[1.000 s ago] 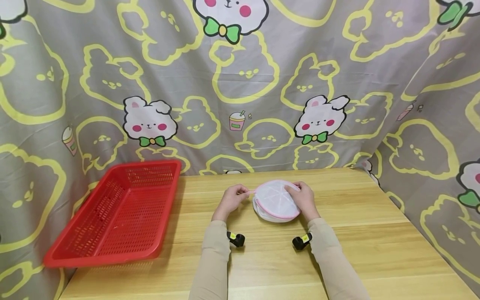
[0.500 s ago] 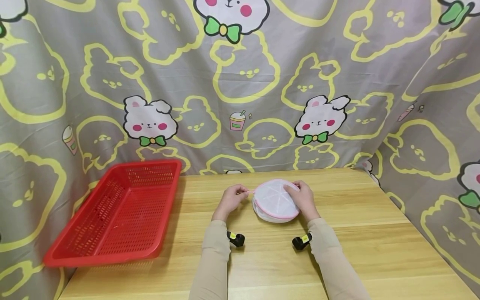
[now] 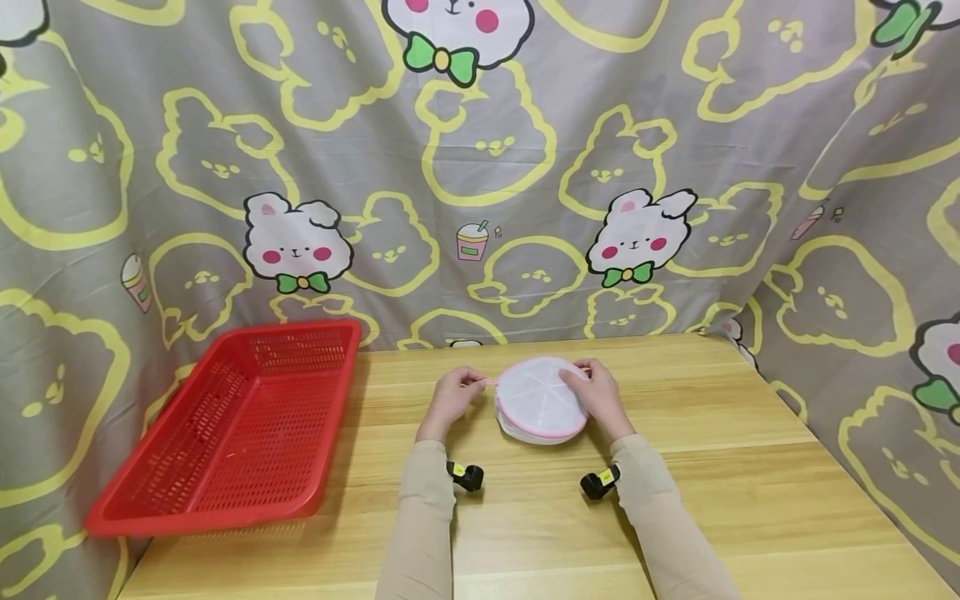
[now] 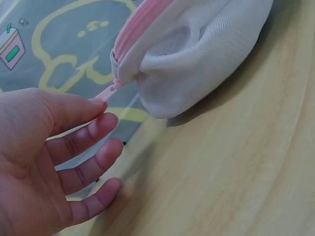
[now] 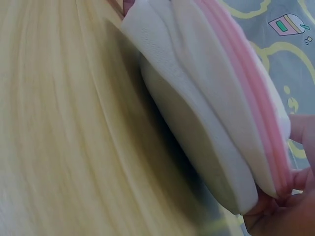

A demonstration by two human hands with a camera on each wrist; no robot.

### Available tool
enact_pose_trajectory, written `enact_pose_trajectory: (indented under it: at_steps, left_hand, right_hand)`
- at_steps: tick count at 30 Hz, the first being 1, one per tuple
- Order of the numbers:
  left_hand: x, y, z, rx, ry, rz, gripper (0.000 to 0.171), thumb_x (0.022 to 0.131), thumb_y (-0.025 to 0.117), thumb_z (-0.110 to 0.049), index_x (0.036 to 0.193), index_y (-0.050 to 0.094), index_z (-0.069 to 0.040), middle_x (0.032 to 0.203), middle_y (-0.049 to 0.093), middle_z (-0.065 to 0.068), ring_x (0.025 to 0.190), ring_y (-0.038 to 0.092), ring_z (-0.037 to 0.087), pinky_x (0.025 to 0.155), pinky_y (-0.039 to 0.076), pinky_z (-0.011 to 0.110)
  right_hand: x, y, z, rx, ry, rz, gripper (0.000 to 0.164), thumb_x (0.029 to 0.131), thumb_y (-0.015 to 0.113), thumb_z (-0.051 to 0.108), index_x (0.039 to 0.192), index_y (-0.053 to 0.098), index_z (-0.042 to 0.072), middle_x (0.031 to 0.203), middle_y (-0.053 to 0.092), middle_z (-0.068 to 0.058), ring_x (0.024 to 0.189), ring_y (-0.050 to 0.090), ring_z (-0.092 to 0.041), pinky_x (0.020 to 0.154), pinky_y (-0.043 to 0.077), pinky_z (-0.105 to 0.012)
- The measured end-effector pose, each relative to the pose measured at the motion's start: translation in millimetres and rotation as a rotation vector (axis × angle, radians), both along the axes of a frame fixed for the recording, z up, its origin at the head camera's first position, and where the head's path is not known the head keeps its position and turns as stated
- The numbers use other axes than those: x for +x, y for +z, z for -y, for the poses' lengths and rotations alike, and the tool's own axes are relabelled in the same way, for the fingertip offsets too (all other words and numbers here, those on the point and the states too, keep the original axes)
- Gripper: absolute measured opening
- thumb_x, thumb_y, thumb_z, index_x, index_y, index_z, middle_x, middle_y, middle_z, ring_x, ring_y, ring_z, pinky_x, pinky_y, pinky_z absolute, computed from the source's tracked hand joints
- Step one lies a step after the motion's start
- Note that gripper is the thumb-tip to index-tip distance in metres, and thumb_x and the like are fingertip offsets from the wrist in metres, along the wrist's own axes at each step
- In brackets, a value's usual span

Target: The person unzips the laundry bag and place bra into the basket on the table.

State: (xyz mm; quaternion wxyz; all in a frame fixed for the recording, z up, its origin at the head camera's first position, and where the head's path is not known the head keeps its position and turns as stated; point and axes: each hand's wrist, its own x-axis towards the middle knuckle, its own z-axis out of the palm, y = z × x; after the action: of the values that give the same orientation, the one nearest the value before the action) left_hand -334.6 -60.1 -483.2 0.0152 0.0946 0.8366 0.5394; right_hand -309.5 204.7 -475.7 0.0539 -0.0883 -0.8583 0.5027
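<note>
A round white mesh laundry bag (image 3: 542, 400) with a pink zipper around its top edge is held in front of me. My left hand (image 3: 454, 397) pinches the pink zipper pull (image 4: 106, 93) between thumb and forefinger; its other fingers are spread and loosely bent in the left wrist view. On the far right side of the bag, my right hand (image 3: 597, 390) grips the edge, thumb on the top panel and fingers underneath. The right wrist view shows the pink zipper band (image 5: 251, 93) running along the bag's side, with its soft wall bulging below.
To the left stands a red plastic basket (image 3: 322, 467) with perforated sides. The wooden table (image 3: 540, 542) stretches under both arms. A grey patterned curtain (image 3: 405, 150) hangs behind the table and along its sides.
The bag has shifted slightly left and away, both hands moving with it. Its left edge has turned a little, and the top panel shows more fully. Both grips stay the same.
</note>
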Motion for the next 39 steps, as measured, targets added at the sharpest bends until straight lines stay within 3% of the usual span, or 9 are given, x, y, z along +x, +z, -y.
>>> enact_pose_trajectory:
  at_steps: [5,12,17,24,28,39]
  left_hand:
    - [-1.3,-1.2,6,0.000,0.032,-0.012,0.012,0.094,0.063,-0.014,0.098,0.068,-0.004,0.092,0.066,0.010,0.080,0.061,0.021,0.064,0.047,0.025]
    - [-4.1,-2.6,14,0.029,0.063,-0.020,0.012,0.093,0.064,-0.013,0.097,0.068,-0.002,0.090,0.065,0.011,0.081,0.062,0.029,0.062,0.045,0.024]
    - [-4.7,-2.3,17,0.038,0.077,-0.013,0.012,0.092,0.065,-0.012,0.097,0.068,-0.002,0.091,0.066,0.011,0.083,0.064,0.028,0.064,0.047,0.024]
    - [-5.3,-4.6,19,0.036,0.078,-0.009,0.012,0.092,0.065,-0.013,0.097,0.068,-0.002,0.091,0.067,0.012,0.082,0.063,0.028,0.064,0.047,0.024]
    - [-4.9,-4.4,20,0.042,0.075,-0.008,0.012,0.093,0.064,-0.012,0.098,0.068,-0.002,0.092,0.067,0.011,0.082,0.062,0.026,0.064,0.047,0.024]
    - [-4.9,1.5,24,0.060,0.099,-0.010,0.015,0.094,0.063,-0.014,0.101,0.068,-0.003,0.095,0.067,0.011,0.083,0.062,0.018,0.070,0.049,0.024]
  right_hand:
    - [-1.7,-1.6,1,-0.009,0.044,-0.013,0.049,0.094,0.062,0.035,0.127,0.053,0.000,0.111,0.056,-0.018,0.099,0.053,-0.025,0.079,0.045,-0.026]
    - [-1.6,-0.3,-2,-0.099,0.091,-0.031,0.047,0.095,0.061,0.034,0.128,0.054,0.001,0.101,0.051,-0.010,0.086,0.048,-0.015,0.069,0.044,-0.022]
    - [-2.6,0.5,-11,-0.152,0.117,-0.036,0.046,0.097,0.059,0.030,0.129,0.053,-0.001,0.100,0.049,-0.007,0.087,0.046,-0.013,0.073,0.044,-0.021]
    - [2.6,11.6,-23,-0.150,0.136,-0.040,0.048,0.098,0.057,0.028,0.133,0.048,-0.004,0.098,0.048,-0.005,0.087,0.047,-0.015,0.077,0.044,-0.027]
    - [-0.6,7.2,-35,-0.160,0.129,-0.052,0.050,0.098,0.058,0.028,0.135,0.046,-0.004,0.096,0.047,-0.002,0.084,0.052,-0.017,0.076,0.049,-0.030]
    - [3.4,8.9,-61,-0.269,0.159,0.034,0.058,0.098,0.056,0.028,0.143,0.035,-0.001,0.098,0.045,0.001,0.086,0.051,-0.015,0.077,0.050,-0.030]
